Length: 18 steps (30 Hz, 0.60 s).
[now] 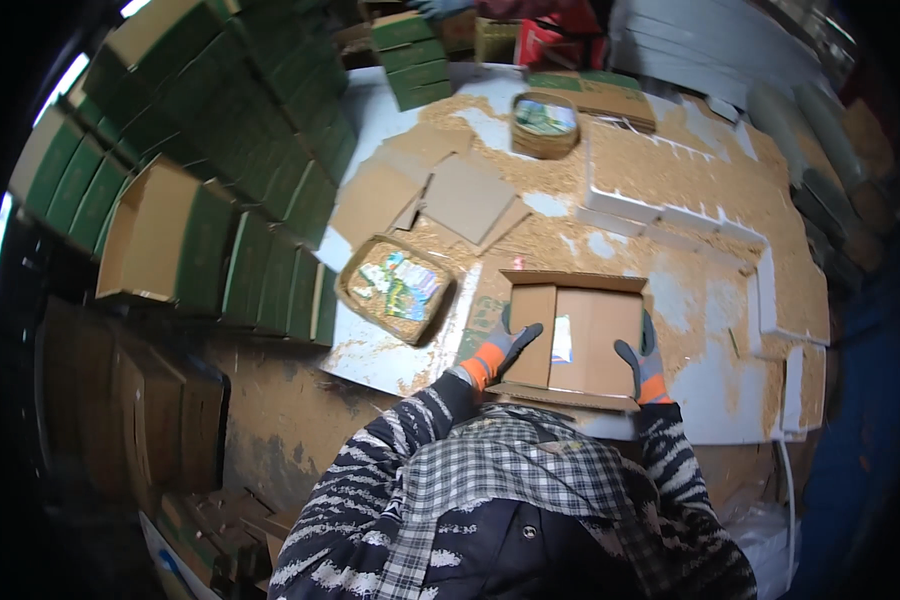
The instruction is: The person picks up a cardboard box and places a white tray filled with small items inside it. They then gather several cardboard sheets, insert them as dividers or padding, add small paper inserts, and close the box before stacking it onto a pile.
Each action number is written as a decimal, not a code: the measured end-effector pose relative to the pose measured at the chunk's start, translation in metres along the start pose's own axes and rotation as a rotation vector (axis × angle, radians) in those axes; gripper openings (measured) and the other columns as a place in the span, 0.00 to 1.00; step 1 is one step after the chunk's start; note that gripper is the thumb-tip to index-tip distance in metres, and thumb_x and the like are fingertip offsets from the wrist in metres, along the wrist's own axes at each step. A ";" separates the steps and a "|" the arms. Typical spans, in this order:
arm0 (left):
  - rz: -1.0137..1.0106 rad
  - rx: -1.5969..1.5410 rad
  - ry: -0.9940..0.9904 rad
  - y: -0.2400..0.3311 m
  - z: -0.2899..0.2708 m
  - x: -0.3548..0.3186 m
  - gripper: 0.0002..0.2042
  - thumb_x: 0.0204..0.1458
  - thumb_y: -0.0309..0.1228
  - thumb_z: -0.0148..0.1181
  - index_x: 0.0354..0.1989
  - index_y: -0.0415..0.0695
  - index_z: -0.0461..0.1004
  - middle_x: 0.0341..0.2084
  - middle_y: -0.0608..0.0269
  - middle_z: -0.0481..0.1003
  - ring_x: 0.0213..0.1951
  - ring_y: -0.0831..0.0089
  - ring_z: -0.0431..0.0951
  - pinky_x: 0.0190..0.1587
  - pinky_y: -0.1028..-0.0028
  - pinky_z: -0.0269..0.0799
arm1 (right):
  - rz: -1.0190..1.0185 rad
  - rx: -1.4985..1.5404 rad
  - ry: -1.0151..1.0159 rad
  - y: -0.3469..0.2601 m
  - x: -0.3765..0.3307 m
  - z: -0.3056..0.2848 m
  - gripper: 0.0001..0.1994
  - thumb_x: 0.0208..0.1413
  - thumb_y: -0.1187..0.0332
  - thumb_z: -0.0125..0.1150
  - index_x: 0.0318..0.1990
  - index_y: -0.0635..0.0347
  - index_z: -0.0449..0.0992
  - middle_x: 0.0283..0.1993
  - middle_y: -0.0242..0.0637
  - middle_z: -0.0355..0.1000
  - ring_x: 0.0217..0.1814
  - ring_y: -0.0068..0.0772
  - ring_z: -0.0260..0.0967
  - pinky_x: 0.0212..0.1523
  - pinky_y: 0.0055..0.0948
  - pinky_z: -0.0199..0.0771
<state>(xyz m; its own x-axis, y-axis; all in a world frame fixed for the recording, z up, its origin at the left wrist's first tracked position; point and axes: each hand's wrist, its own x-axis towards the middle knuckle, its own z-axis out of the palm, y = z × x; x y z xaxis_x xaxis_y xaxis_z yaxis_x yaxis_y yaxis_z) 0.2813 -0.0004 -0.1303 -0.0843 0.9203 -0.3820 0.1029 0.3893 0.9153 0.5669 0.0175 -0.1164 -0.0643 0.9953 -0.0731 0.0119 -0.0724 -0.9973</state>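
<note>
An open cardboard box (602, 335) sits at the near edge of the table, in front of my body. Its long flaps stand out on the far and near sides. A small white printed slip (562, 340) shows inside it, beside a cardboard panel at the left. My left hand (505, 352), in a grey glove with an orange cuff, grips the left wall, thumb over the edge. Gloved the same way, my right hand (645, 362) holds the right wall. The fingers of both hands are partly hidden behind the box.
Wood shavings cover much of the white table (355, 360). Left of the box stands a basket (432, 325) with colourful packets; another basket (545, 148) is farther back. Flat cardboard sheets (467, 197) lie between. Green boxes (270, 170) stack up left; white foam-like blocks (625, 205) stand right.
</note>
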 end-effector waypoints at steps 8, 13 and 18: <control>0.821 -0.363 -0.010 0.131 -0.174 -0.107 0.36 0.59 0.51 0.49 0.68 0.39 0.49 0.62 0.52 0.60 0.63 0.63 0.61 0.65 0.64 0.55 | -0.130 0.387 -0.291 -0.159 0.023 0.123 0.24 0.58 0.69 0.54 0.62 0.62 0.60 0.60 0.42 0.64 0.58 0.34 0.64 0.56 0.33 0.68; 1.398 0.101 1.367 0.198 -0.328 -0.211 0.22 0.56 0.20 0.48 0.61 0.37 0.61 0.56 0.54 0.67 0.58 0.67 0.67 0.61 0.69 0.61 | -0.601 0.106 -0.258 -0.224 0.059 0.241 0.16 0.63 0.69 0.50 0.56 0.66 0.69 0.49 0.42 0.73 0.48 0.30 0.72 0.49 0.29 0.74; 1.280 -0.189 1.614 0.136 -0.539 -0.230 0.30 0.53 0.25 0.62 0.64 0.39 0.58 0.57 0.53 0.64 0.59 0.68 0.63 0.60 0.71 0.58 | -0.024 0.846 -0.669 -0.335 0.033 0.400 0.16 0.61 0.62 0.54 0.49 0.66 0.74 0.45 0.41 0.76 0.44 0.32 0.75 0.46 0.30 0.76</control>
<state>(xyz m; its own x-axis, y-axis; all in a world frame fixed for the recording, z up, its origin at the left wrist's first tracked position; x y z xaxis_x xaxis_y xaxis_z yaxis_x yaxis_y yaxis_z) -0.2191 -0.1793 0.1508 -0.6782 -0.2866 0.6767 0.7253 -0.4091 0.5537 0.1615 0.0486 0.2125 -0.5905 0.7783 0.2134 -0.6738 -0.3299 -0.6612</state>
